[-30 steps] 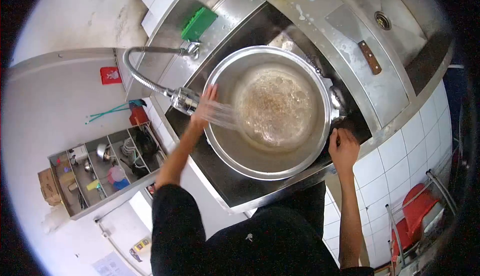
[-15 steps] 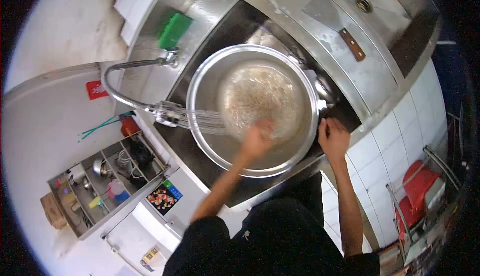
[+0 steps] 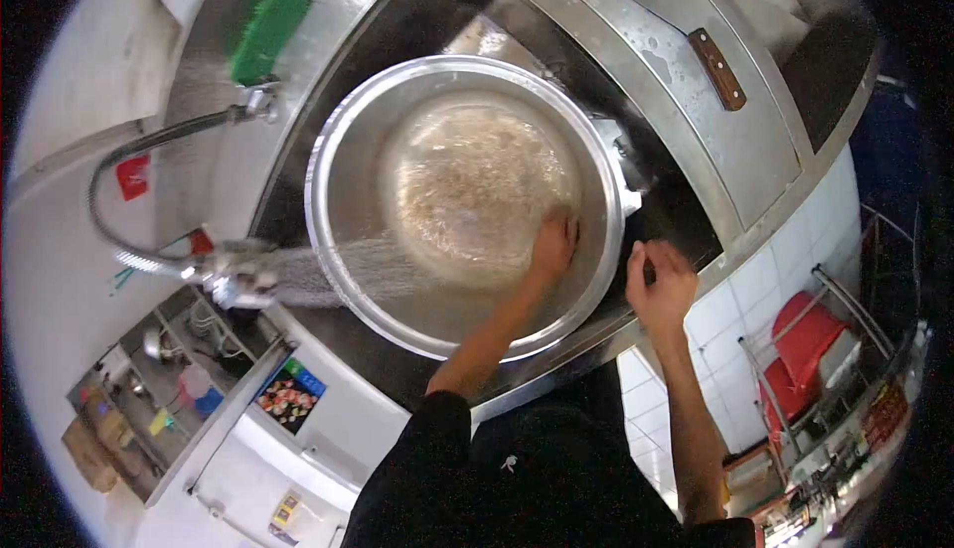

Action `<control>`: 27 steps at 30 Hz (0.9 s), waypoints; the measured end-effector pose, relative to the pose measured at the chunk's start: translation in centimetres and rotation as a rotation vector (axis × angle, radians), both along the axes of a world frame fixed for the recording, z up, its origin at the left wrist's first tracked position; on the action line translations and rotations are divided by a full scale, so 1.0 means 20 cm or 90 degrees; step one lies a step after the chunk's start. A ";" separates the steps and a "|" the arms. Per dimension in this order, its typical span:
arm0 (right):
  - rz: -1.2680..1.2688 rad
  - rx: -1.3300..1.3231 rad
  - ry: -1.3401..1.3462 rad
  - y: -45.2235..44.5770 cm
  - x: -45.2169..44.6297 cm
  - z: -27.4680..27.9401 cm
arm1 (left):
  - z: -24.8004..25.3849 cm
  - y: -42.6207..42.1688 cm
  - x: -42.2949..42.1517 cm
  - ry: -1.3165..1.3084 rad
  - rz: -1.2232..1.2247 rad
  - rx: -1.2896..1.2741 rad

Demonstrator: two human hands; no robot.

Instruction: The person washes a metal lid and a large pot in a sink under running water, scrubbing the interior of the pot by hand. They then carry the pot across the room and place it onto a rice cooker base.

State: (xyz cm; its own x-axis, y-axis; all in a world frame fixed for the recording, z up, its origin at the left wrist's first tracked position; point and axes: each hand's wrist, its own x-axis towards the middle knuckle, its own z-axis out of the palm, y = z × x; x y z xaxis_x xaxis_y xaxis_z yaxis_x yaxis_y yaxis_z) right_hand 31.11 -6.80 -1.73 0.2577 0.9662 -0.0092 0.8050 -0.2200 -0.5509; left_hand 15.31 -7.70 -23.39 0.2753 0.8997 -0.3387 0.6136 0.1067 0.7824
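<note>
Reaching my left hand (image 3: 556,243) into the metal basin (image 3: 350,175) beside the running tap (image 3: 238,280), I curl my right hand (image 3: 663,282) near the rim (image 3: 613,212); whether either grips anything, I can't tell.

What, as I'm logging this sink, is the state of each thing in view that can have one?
Spray tap: running into the pot
Pot: upright, uncovered, partly filled
Water: rippled
Left hand: inside the pot; grip unclear
Right hand: outside the pot, fingers curled
Wooden-handled blade: lying flat
Green brush: set down
</note>
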 end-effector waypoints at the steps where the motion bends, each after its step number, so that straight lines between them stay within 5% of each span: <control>1: 0.007 0.007 -0.001 0.00 0.01 -0.02 | -0.16 0.17 0.12 0.052 0.004 0.220; 2: 0.012 0.006 0.003 -0.02 0.01 -0.03 | -0.05 0.47 0.13 0.008 -0.032 0.052; 3: 0.010 -0.026 -0.005 -0.02 0.00 -0.01 | -0.21 0.66 0.04 0.027 -0.083 0.294; 6: 0.005 -0.018 0.025 -0.03 -0.01 -0.02 | -0.21 0.99 -0.49 0.352 -0.042 0.345; 9: 0.006 0.028 0.019 -0.02 -0.01 -0.04 | -0.08 0.63 -1.14 0.569 -0.084 0.372; 13: 0.002 0.031 0.020 -0.03 0.00 -0.03 | 0.00 -0.18 -0.98 0.464 -0.237 -0.185; 16: -0.005 0.031 0.019 -0.04 -0.02 0.00 | 0.10 -0.16 -0.34 0.214 -0.191 -0.391; 18: -0.002 0.030 0.014 -0.01 -0.01 -0.03 | -0.14 -0.05 0.00 0.084 0.002 0.065; 23: -0.004 0.001 0.050 -0.05 0.00 -0.04 | -0.25 0.88 -0.15 0.174 -0.022 0.258; 24: -0.013 -0.008 0.062 -0.06 0.00 -0.05 | -0.15 0.96 -0.32 0.319 -0.063 0.358; 26: -0.016 0.009 0.066 -0.06 0.01 -0.07 | -0.20 0.97 -0.76 0.469 -0.061 0.249; 27: -0.017 0.025 0.065 -0.06 0.00 -0.06 | -0.14 0.85 -0.97 0.581 -0.144 0.455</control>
State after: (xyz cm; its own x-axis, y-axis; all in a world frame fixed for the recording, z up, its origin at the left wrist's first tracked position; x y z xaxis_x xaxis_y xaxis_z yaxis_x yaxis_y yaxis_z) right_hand 31.18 -7.91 -2.87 0.2833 0.9590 0.0016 0.7381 -0.2170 -0.6389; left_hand -4.13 9.23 -26.18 0.3690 0.9270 0.0679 0.9256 -0.3598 -0.1178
